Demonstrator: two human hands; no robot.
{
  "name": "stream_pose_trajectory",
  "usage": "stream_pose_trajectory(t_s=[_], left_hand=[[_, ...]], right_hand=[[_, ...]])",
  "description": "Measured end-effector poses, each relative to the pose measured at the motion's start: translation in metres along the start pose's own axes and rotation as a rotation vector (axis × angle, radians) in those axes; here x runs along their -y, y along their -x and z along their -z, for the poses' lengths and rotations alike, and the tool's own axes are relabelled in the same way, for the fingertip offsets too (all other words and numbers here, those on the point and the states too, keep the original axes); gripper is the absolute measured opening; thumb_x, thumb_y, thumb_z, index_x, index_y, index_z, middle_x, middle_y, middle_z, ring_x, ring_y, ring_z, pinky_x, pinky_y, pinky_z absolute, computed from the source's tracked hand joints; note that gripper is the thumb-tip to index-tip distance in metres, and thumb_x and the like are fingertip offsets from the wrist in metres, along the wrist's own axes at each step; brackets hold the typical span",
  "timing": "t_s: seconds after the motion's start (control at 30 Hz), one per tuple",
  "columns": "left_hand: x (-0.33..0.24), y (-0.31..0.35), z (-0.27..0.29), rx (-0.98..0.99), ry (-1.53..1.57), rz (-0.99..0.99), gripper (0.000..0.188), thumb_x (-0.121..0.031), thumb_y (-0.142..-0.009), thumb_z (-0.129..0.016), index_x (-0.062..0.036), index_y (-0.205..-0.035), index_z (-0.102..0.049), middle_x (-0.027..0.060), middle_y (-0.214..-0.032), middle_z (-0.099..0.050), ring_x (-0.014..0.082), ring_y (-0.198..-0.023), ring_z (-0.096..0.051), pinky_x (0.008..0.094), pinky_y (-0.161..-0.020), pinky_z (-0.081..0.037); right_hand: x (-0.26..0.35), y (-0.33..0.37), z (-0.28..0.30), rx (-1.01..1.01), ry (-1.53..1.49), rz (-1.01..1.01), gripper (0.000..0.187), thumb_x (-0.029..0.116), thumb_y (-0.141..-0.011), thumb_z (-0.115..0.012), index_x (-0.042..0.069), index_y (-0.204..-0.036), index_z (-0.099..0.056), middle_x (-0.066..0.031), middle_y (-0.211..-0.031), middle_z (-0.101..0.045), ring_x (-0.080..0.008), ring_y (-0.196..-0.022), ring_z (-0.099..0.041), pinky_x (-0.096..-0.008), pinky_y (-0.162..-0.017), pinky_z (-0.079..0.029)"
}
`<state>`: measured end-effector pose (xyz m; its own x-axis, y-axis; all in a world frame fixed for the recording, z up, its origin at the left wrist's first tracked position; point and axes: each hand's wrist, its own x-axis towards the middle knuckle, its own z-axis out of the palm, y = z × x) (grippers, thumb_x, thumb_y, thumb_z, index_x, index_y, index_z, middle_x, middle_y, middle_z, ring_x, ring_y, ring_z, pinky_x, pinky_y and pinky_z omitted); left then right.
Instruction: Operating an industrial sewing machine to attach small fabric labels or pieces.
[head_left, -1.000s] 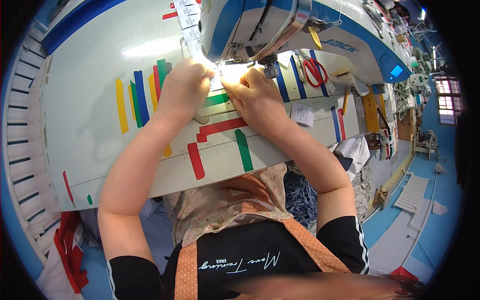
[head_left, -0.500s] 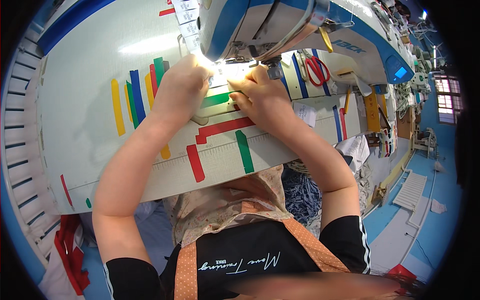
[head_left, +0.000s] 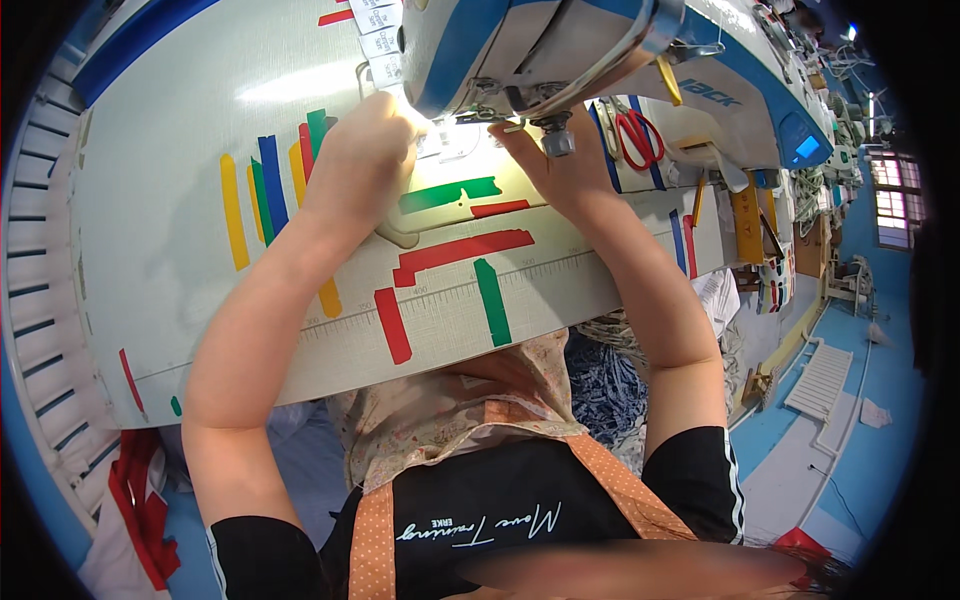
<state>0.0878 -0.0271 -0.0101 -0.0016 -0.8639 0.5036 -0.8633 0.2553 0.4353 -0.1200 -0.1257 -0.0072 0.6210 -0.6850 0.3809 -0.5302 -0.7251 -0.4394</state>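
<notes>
My left hand (head_left: 368,150) rests on the sewing machine's bed left of the needle area, its fingers curled closed. Glare and the hand itself hide what the fingers hold. A strip of white printed labels (head_left: 381,42) runs down to this hand from the far side. Beneath the lamp, small white material (head_left: 432,142) lies beside the left fingertips, washed out by light. My right hand (head_left: 562,165) is right of the needle area, one digit stretched toward it. The sewing machine head (head_left: 530,50) hides its other fingers. Green tape (head_left: 450,193) marks the bed between my hands.
Red-handled scissors (head_left: 638,138) lie right of my right hand. Yellow, blue, red and green tape strips, such as a yellow one (head_left: 235,212), mark the table on the left. A printed ruler (head_left: 440,284) follows the near edge. Fabric heaps (head_left: 603,385) lie below the table.
My right hand has moved right, away from the left hand, uncovering the green and red tape on the bed. The white label by my right wrist is out of sight. My left hand has barely moved.
</notes>
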Motion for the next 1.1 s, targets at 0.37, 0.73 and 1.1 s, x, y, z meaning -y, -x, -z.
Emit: stream_pose_trajectory(t_s=[0.37, 0.73, 1.1], left_hand=[[0.011, -0.009, -0.001, 0.063, -0.1, 0.031, 0.004, 0.002, -0.074, -0.064, 0.0016, -0.077, -0.061, 0.0156, -0.083, -0.057, 0.0305, -0.078, -0.061, 0.0345, -0.069, -0.052], [0.01, -0.004, -0.004, 0.025, -0.06, -0.008, 0.006, 0.003, -0.072, -0.063, 0.0008, -0.075, -0.058, 0.0155, -0.083, -0.057, 0.0317, -0.078, -0.06, 0.0371, -0.07, -0.051], [0.021, -0.007, -0.011, -0.085, -0.008, -0.082, 0.011, 0.005, -0.072, -0.064, 0.0001, -0.073, -0.054, 0.014, -0.082, -0.056, 0.0317, -0.08, -0.058, 0.0374, -0.068, -0.049]], right_hand=[[-0.004, 0.002, -0.006, -0.017, 0.007, -0.013, 0.029, 0.028, -0.088, -0.067, 0.005, -0.106, -0.064, -0.0118, -0.099, -0.068, -0.0261, -0.093, -0.064, -0.0343, -0.081, -0.048], [0.023, 0.005, 0.016, -0.082, 0.108, -0.095, 0.028, 0.026, -0.088, -0.066, 0.001, -0.1, -0.064, -0.0122, -0.095, -0.066, -0.0267, -0.088, -0.063, -0.0336, -0.078, -0.048], [0.091, 0.069, 0.096, 0.354, -1.496, 0.26, 0.023, 0.013, -0.089, -0.06, -0.008, -0.091, -0.067, -0.0155, -0.082, -0.064, -0.025, -0.067, -0.058, -0.0352, -0.057, -0.044]])
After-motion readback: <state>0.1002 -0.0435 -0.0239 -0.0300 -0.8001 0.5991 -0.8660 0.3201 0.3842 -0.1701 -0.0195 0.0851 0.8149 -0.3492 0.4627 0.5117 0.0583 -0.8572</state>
